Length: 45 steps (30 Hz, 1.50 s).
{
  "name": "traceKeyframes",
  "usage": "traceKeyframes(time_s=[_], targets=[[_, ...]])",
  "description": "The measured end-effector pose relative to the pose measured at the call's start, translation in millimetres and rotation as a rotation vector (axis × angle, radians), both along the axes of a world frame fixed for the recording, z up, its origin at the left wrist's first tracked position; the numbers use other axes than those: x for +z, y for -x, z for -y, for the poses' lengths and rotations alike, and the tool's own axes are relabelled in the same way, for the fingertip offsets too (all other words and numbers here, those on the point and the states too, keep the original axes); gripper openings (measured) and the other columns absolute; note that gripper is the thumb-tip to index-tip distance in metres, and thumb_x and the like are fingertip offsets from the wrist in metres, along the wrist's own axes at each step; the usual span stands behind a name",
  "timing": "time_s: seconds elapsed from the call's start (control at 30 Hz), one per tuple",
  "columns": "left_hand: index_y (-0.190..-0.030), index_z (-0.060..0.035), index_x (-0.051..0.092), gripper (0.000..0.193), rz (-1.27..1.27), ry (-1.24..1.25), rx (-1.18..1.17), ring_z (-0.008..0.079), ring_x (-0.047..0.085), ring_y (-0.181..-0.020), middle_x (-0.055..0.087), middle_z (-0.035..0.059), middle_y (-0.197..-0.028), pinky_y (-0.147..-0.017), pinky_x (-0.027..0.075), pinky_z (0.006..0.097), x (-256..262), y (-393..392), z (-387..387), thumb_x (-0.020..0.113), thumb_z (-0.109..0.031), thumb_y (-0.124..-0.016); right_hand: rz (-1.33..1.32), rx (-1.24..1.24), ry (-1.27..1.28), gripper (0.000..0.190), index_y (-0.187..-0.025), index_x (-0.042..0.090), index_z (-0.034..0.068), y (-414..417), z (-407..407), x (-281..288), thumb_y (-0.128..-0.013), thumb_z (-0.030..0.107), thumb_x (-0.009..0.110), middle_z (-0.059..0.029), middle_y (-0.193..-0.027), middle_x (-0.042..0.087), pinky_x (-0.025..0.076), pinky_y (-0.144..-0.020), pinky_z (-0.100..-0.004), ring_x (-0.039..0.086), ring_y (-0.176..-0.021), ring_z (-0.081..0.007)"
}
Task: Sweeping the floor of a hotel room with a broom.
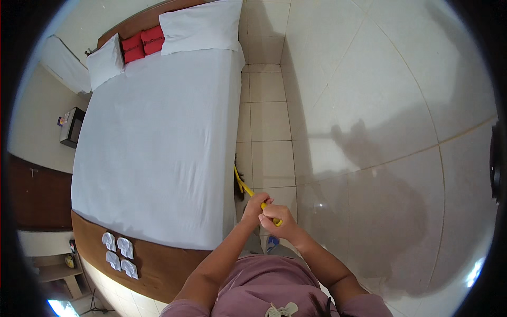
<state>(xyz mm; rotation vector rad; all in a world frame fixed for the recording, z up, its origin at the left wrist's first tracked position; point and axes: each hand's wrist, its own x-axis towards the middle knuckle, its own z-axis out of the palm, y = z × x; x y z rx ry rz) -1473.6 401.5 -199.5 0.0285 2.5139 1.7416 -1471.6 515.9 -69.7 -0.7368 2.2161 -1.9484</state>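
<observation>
Both my hands grip the yellow handle of a broom (247,189), which slants from my body up and left to the side of the bed. My left hand (256,206) is closed around the handle farther along. Close by it, my right hand (280,222) holds the handle near its end. The dark bristles (239,190) show at the bed's edge on the tiled floor; part of the broom head is hidden by the bed.
On my left stands a bed with a white sheet (158,150), pillows (202,27), red cushions (153,39) and a brown runner (166,269) bearing several white packets (125,247). A narrow tiled floor strip (271,119) runs between bed and tiled wall (376,119).
</observation>
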Motion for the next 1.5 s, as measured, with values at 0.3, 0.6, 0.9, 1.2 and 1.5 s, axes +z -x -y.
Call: traceKeyframes(time_s=[0.3, 0.6, 0.9, 1.2, 1.5], targets=[[-0.076, -0.0003, 0.047, 0.012, -0.032, -0.132, -0.371, 0.0229, 0.049, -0.065, 0.051, 0.0115, -0.069, -0.061, 0.041, 0.0318, -6, 67, 14, 0.059, -0.003, -0.073, -0.153, -0.197, -0.084, 0.026, -0.057, 0.038, 0.003, 41, 36, -3, -0.073, 0.002, 0.058, -0.0089, -0.052, 0.037, 0.031, -0.044, -0.0324, 0.038, -0.046, -0.0215], [-0.079, -0.0012, 0.049, 0.013, -0.001, -0.086, -0.039, 0.0265, 0.053, -0.067, 0.054, 0.0139, -0.072, -0.061, 0.042, 0.0336, 55, 109, 28, 0.06, -0.004, -0.073, -0.125, -0.09, -0.013, 0.026, -0.056, 0.039, 0.002, 100, 41, 17, -0.073, 0.003, 0.059, -0.0106, -0.052, 0.038, 0.031, -0.046, -0.0336, 0.038, -0.045, -0.0229], [-0.08, -0.0018, 0.051, 0.014, 0.024, -0.191, -0.094, 0.032, 0.053, -0.071, 0.055, 0.0152, -0.074, -0.065, 0.042, 0.0351, 11, 198, 19, 0.061, -0.007, -0.071, 0.004, -0.175, -0.025, 0.018, -0.061, 0.043, 0.0, 195, 21, -20, -0.075, 0.001, 0.055, -0.0054, -0.054, 0.042, 0.032, -0.046, -0.029, 0.04, -0.047, -0.0147], [-0.082, -0.0019, 0.052, 0.01, -0.025, -0.099, -0.046, 0.0305, 0.051, -0.069, 0.053, 0.0146, -0.072, -0.064, 0.042, 0.036, 40, 298, -3, 0.059, -0.005, -0.075, -0.177, -0.044, 0.017, 0.026, -0.056, 0.036, 0.002, 297, 24, 20, -0.072, -0.001, 0.056, -0.0075, -0.052, 0.035, 0.028, -0.043, -0.0308, 0.035, -0.044, -0.0183], [-0.083, -0.002, 0.056, 0.01, 0.063, 0.028, 0.066, 0.0251, 0.056, -0.075, 0.059, 0.0133, -0.076, -0.067, 0.044, 0.0348, 8, 359, 17, 0.062, -0.006, -0.076, -0.083, 0.018, 0.023, 0.026, -0.057, 0.039, 0.002, 367, 17, -10, -0.073, 0.001, 0.059, -0.0075, -0.052, 0.036, 0.03, -0.043, -0.0312, 0.034, -0.043, -0.0191]])
